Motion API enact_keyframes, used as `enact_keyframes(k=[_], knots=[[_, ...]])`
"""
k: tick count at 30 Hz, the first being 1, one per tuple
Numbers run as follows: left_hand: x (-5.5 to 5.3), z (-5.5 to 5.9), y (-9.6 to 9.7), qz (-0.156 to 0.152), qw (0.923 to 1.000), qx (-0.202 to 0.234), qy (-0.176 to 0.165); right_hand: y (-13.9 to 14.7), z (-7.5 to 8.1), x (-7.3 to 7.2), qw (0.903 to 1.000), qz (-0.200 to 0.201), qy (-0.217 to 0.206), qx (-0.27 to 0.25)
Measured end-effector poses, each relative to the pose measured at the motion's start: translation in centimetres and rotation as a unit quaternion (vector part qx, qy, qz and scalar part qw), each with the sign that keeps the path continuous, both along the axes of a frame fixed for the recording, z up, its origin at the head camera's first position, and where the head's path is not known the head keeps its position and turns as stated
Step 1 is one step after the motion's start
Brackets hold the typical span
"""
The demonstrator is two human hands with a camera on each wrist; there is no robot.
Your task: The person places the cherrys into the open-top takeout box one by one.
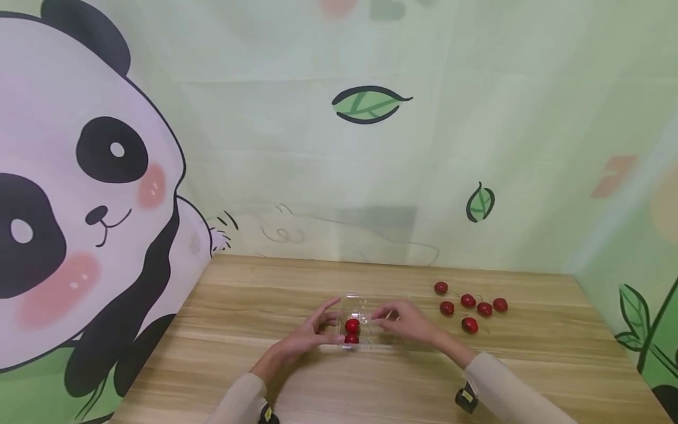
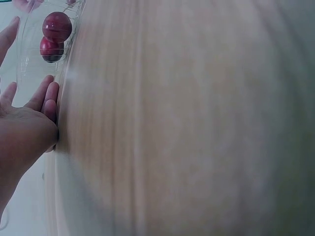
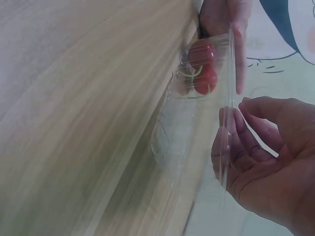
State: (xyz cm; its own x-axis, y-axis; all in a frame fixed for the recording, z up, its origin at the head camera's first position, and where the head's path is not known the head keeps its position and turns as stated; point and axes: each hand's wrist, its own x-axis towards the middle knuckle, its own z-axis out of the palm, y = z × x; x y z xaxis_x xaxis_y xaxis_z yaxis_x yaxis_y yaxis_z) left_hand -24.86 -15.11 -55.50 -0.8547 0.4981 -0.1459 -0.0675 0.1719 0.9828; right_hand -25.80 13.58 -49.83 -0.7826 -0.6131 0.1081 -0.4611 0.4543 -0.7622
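A clear plastic box stands on the table with two red cherries at its left end; green stems show on the cherries in the right wrist view. My left hand lies along the left end of the box, thumb toward the near corner and fingers spread toward the far one. In the left wrist view, the fingers of that left hand are extended, tips right at the plastic. Over the middle of the box is my right hand, fingers loosely bent. Nothing shows between its thumb and fingertips.
Several loose cherries with thin stems lie on the wooden table to the right of the box. Behind the table hangs a pale green cloth printed with a panda and leaves.
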Motion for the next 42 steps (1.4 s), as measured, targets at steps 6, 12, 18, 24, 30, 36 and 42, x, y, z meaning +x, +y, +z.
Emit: enact_keyframes(k=[6,12,18,24,30,36,42], knots=[[0.1,-0.1,0.0,0.000,1.0000,-0.001,-0.006,1.5,0.4,0.2,0.9998,-0.003,-0.017,-0.002],[0.0,0.2,0.2,-0.001,1.0000,-0.008,0.005,3.2,1.2,0.3,0.9996,0.004,-0.021,-0.017],[0.0,0.2,0.2,-0.003,1.0000,-0.009,0.002,5.1,2.4,0.7,0.9996,-0.012,-0.026,-0.002],[-0.1,0.1,0.1,-0.007,1.0000,-0.004,0.002,6.9,2.5,0.7,0.9992,-0.027,-0.028,-0.001],[-0.1,-0.1,-0.1,-0.007,1.0000,-0.004,0.001,8.3,2.6,0.9,0.9992,-0.036,-0.019,-0.002],[-0.1,-0.1,0.0,-0.004,1.0000,-0.004,-0.001,10.4,2.6,1.2,0.9978,-0.063,-0.021,0.001],[0.0,-0.2,0.0,-0.001,1.0000,-0.002,0.000,12.4,2.0,0.8,0.9957,-0.087,-0.029,0.010]])
